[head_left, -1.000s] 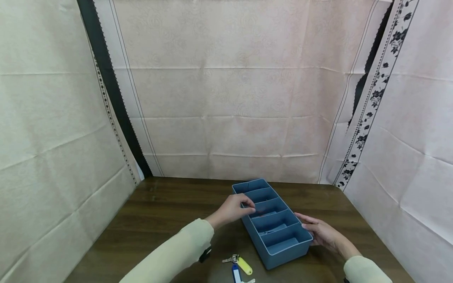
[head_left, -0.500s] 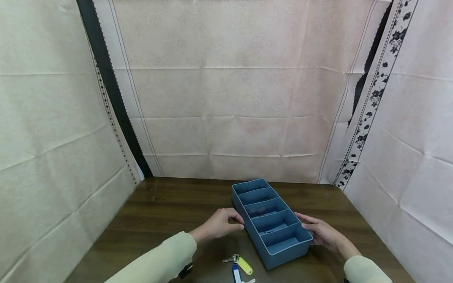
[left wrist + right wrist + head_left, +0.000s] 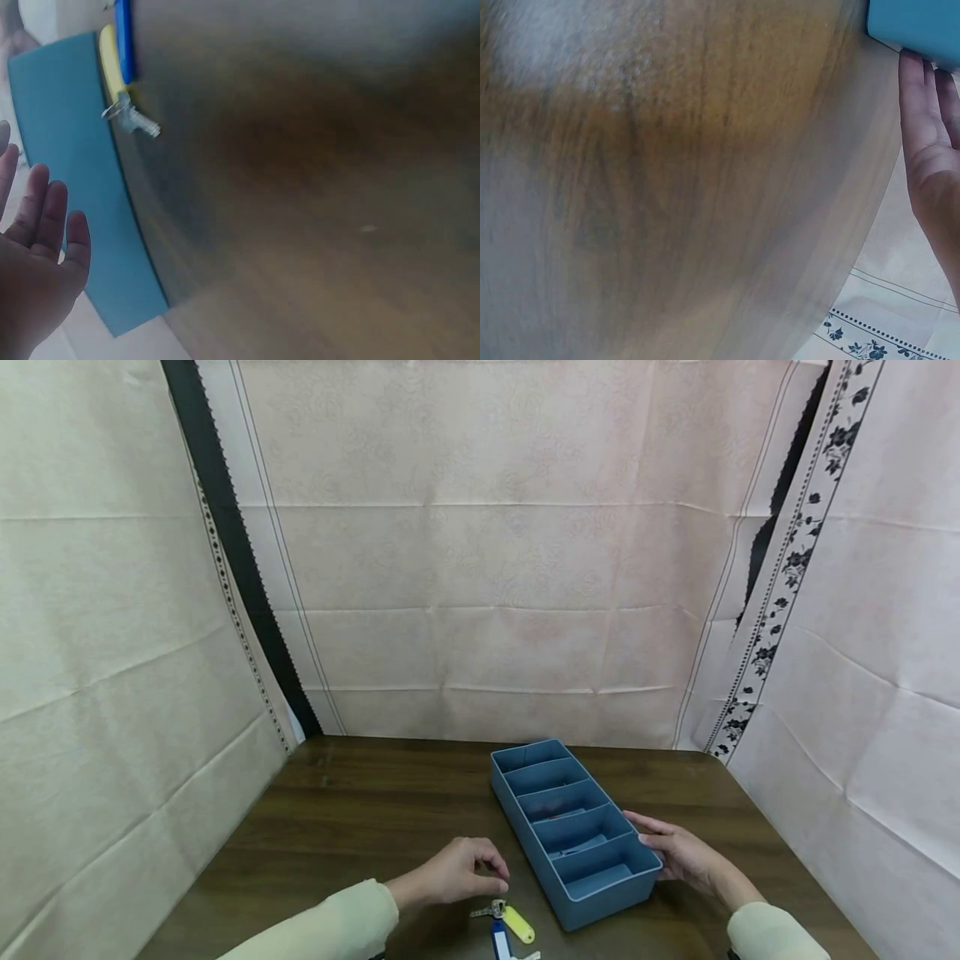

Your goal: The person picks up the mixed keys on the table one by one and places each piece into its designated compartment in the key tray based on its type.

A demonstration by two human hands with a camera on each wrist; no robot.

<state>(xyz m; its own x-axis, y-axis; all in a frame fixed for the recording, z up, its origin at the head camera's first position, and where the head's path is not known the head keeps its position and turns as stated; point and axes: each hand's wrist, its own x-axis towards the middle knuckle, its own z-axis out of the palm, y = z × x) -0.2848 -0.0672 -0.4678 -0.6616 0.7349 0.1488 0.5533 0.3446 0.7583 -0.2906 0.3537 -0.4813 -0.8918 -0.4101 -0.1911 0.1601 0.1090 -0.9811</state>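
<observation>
A long blue divided box (image 3: 611,908) stands on the table, its row of compartments running away from me. My right hand (image 3: 686,857) rests against its right outer side with fingers extended; the right wrist view shows those fingertips (image 3: 909,64) touching the wall. Left of the box, my left hand (image 3: 467,870) hovers just above a set of keys, its fingers loosely bent and nothing between them. The keys are a metal key on a ring (image 3: 497,907) with a yellow tag (image 3: 519,924), and a blue tag (image 3: 501,941) with a light key end beside it.
Inside the box, a small bluish item (image 3: 583,847) lies in the second compartment from the front, and something thin and reddish (image 3: 564,815) in the one behind. Brown wooden table (image 3: 375,810); pale cloth (image 3: 487,552) hangs at the back and both sides.
My left hand has come away from over the box, moving left and toward me, down to just above the keys. The right hand, box and keys have stayed put.
</observation>
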